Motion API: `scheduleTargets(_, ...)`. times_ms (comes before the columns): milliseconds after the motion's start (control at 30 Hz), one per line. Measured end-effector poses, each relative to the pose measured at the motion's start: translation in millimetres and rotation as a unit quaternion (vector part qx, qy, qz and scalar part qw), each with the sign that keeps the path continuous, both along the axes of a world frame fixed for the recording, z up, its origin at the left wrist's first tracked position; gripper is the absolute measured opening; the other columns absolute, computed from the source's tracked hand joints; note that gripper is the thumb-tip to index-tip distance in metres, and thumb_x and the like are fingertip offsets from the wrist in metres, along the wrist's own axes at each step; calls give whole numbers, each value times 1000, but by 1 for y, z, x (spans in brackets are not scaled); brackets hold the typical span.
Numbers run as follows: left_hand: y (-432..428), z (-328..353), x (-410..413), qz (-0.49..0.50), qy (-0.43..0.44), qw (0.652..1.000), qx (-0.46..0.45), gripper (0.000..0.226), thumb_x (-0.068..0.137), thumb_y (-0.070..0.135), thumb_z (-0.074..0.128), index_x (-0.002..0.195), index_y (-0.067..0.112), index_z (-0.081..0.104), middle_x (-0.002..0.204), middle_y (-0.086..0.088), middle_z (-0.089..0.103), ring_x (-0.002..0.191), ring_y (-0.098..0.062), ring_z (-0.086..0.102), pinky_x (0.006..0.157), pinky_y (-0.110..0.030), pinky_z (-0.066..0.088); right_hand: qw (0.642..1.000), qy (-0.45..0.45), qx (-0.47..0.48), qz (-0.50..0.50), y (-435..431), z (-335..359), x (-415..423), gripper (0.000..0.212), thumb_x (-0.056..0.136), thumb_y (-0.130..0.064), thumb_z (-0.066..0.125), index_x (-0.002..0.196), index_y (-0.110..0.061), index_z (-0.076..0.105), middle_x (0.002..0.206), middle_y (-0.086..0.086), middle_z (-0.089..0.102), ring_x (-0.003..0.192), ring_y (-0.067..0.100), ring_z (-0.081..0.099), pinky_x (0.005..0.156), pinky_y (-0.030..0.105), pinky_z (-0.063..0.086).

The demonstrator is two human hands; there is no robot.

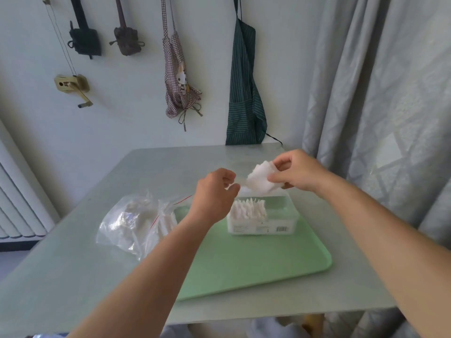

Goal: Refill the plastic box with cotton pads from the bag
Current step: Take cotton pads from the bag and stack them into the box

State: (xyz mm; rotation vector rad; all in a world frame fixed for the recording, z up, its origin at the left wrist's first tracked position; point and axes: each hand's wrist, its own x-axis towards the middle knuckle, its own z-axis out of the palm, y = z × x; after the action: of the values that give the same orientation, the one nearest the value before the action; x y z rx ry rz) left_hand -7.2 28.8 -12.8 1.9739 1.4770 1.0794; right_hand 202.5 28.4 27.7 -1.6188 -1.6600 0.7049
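Cotton pads [262, 178] are being held as a small white stack above the far edge of the plastic box [261, 217], which is sitting open on the green tray [256, 264] on the grey surface [73, 264]. The refill looks partly done: 1 row of pads is already standing upright in the box's left part, while its right part is showing bare, and the clear bag [136, 222], lying just left of the tray, is still holding more white pads. The right hand [296, 170] is pinching the stack, its fingers [275, 178] closing on the stack's right side. The left hand [216, 191] is hovering just left of the stack with its fingers curled inward; whether they are touching a pad cannot be told.
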Motion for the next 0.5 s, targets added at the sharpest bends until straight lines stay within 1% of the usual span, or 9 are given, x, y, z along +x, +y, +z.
scheduleTargets(100, 6, -11, 5, 5, 63, 997, -39, 37, 93, 17, 60, 129, 12, 59, 126, -4, 65, 115, -21, 60, 98, -28, 46, 988, -119, 28, -97, 8, -15, 12, 15, 69, -13, 75, 85, -13, 75, 83, 7, 75, 71, 23, 68, 71, 40, 61)
scheduleTargets(167, 10, -19, 5, 16, 105, 991, -77, 41, 93, 17, 56, 134, 12, 54, 130, -5, 61, 117, -23, 58, 93, -27, 44, 978, -172, 19, -115, 11, -28, 13, 24, 61, -18, 73, 82, -6, 74, 79, 16, 73, 73, 33, 69, 65, 45, 60)
scheduleTargets(200, 11, -22, 5, 20, 122, 988, -91, 42, 93, 16, 56, 134, 12, 54, 130, -7, 60, 116, -24, 58, 91, -27, 44, 975, -189, 9, -117, 13, -33, 12, 27, 59, -17, 71, 80, -1, 71, 80, 20, 72, 71, 38, 67, 59, 45, 59)
scheduleTargets(233, 11, -25, 5, 22, 133, 986, -103, 39, 91, 14, 55, 130, 12, 56, 128, -8, 61, 111, -26, 58, 90, -28, 45, 972, -204, -3, -120, 14, -39, 10, 25, 58, -16, 70, 74, 3, 67, 75, 23, 69, 61, 39, 62, 51, 40, 52)
scheduleTargets(267, 12, -28, 6, 22, 142, 983, -110, 33, 90, 12, 54, 122, 13, 58, 125, -10, 62, 103, -29, 58, 89, -30, 47, 967, -222, -18, -123, 15, -44, 8, 22, 57, -15, 69, 65, 3, 59, 65, 25, 62, 51, 34, 53, 46, 32, 42)
scheduleTargets(300, 11, -30, 6, 24, 149, 981, -118, 25, 89, 11, 53, 113, 14, 59, 121, -12, 62, 96, -30, 56, 87, -34, 49, 963, -237, -33, -124, 15, -49, 4, 24, 58, -14, 69, 57, -1, 49, 54, 20, 52, 48, 28, 44, 46, 26, 33)
scheduleTargets(333, 11, -32, 7, 25, 154, 980, -124, 21, 88, 10, 53, 108, 13, 58, 118, -13, 63, 92, -30, 55, 86, -36, 51, 960, -249, -42, -123, 14, -53, 0, 29, 59, -13, 71, 54, -7, 42, 52, 11, 44, 48, 24, 40, 45, 23, 27)
scheduleTargets(400, 11, -36, 7, 26, 154, 980, -127, 24, 87, 10, 53, 111, 9, 59, 116, -12, 62, 94, -31, 58, 80, -35, 51, 954, -267, -43, -127, 14, -61, -5, 31, 61, -13, 73, 57, -11, 43, 57, 6, 45, 49, 23, 41, 43, 23, 24)
scheduleTargets(500, 12, -37, 7, 28, 142, 982, -122, 29, 87, 9, 54, 116, 9, 59, 117, -13, 63, 95, -31, 58, 76, -32, 50, 956, -260, -47, -125, 16, -70, -10, 23, 61, -15, 73, 63, -9, 51, 65, 7, 55, 51, 24, 50, 44, 22, 33)
